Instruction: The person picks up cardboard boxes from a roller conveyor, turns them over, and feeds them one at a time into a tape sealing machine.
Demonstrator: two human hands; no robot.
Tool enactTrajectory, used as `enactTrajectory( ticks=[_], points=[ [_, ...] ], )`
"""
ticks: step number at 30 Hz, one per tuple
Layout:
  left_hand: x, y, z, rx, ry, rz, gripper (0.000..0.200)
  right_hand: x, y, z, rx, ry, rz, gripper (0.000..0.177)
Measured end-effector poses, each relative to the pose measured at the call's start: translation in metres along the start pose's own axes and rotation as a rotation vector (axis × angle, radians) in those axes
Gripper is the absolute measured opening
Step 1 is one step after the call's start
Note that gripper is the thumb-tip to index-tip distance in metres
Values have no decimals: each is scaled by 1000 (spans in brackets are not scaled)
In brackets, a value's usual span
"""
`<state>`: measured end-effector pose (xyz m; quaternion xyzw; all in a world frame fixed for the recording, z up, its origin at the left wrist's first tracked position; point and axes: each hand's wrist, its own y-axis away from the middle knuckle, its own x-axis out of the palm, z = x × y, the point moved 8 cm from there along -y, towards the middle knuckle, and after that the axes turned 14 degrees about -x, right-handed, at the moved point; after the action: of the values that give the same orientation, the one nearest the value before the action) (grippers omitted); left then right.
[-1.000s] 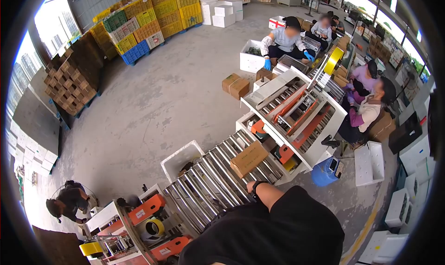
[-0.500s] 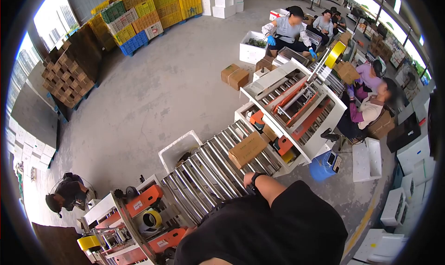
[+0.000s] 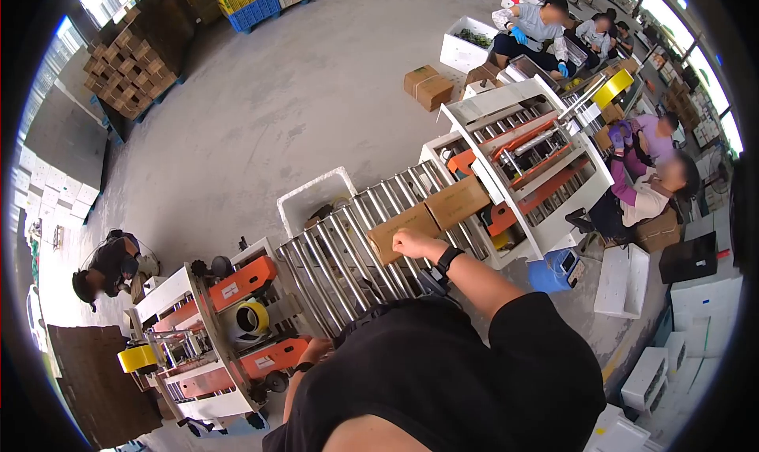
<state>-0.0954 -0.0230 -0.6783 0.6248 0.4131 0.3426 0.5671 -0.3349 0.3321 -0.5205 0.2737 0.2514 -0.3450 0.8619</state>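
My right hand (image 3: 411, 244), a dark watch at its wrist, is at the near side of a brown carton (image 3: 395, 232) on the roller conveyor (image 3: 341, 256). Its fingers are curled in a fist and nothing shows in them. End to end with that carton, on the right, lies a second brown carton (image 3: 458, 202), close to the taping machine (image 3: 518, 163). My left hand (image 3: 318, 349) is low beside the orange side panel (image 3: 273, 359) of another taping machine; its fingers are mostly hidden, so its grip cannot be made out.
A white foam box (image 3: 316, 195) stands against the conveyor's far side. Several people sit packing beyond the right machine; another person (image 3: 115, 266) bends down at far left. A blue bin (image 3: 553, 270) and a white foam box (image 3: 622, 282) are on the floor at right.
My right hand has risen from beside my body to the first carton. A second carton has emerged from the right machine behind it. My left hand has come into view, and the camera has shifted.
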Motion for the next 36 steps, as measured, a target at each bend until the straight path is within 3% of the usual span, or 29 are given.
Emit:
enactTrajectory(
  ticks=[2, 4, 6, 8, 9, 10, 12, 13, 14, 18, 20, 23, 24, 25, 26, 27, 31, 34, 36],
  points=[
    [4, 9, -7, -38, -21, -7, 20, -34, 12, 26, 35, 248, -75, 51],
    [7, 36, -29, 52, -110, -85, 19, -29, 9, 27, 44, 530, 27, 76],
    [7, -46, 16, 10, -2, 1, 19, -18, 4, 24, 22, 729, 92, 93],
    [1, 15, -8, 24, -24, -177, 21, 1, -15, 9, -38, 847, 124, 102],
    [3, 42, -14, 21, -18, -264, 22, 8, -25, 4, -84, 870, 91, 101],
    [-2, 20, 1, 62, -28, -329, 26, 12, -34, 6, -108, 858, 69, 100],
    [-5, 11, 10, 81, -202, -494, 22, 7, -41, 45, -101, 867, 236, 101],
    [-3, 5, 18, 147, -143, -518, 20, 17, -50, 55, -212, 852, 189, 102],
    [1, 13, 16, 203, -146, -545, 21, 18, -54, 73, -185, 817, 216, 101],
    [18, 46, 22, 74, 87, -466, 22, 64, -78, 117, -508, 690, 532, 94],
    [21, 59, 19, 48, 59, -495, 31, 93, -84, 128, -494, 682, 670, 78],
    [23, 41, 21, 169, 80, -558, 35, 92, -106, 138, -558, 584, 97, 50],
    [24, 43, 15, 194, 81, -566, 36, 86, -109, 129, -502, 593, -22, 55],
    [32, 57, 12, 60, 239, -390, 40, 80, -105, 118, -268, 502, -26, 62],
    [36, 55, 8, 71, 262, -377, 40, 76, -97, 107, -32, 412, -32, 69],
    [40, 58, 2, 84, 281, -338, 45, 93, -98, 76, 60, 354, 28, 83],
    [45, 81, -32, 175, 248, -412, 61, 111, -73, 66, -112, 302, 58, 82],
    [49, 97, -55, 226, 170, -443, 64, 106, -59, 101, -357, 481, -19, 78],
    [51, 97, -66, 266, 16, -514, 56, 114, -57, 119, -475, 529, 51, 67]
  ],
)
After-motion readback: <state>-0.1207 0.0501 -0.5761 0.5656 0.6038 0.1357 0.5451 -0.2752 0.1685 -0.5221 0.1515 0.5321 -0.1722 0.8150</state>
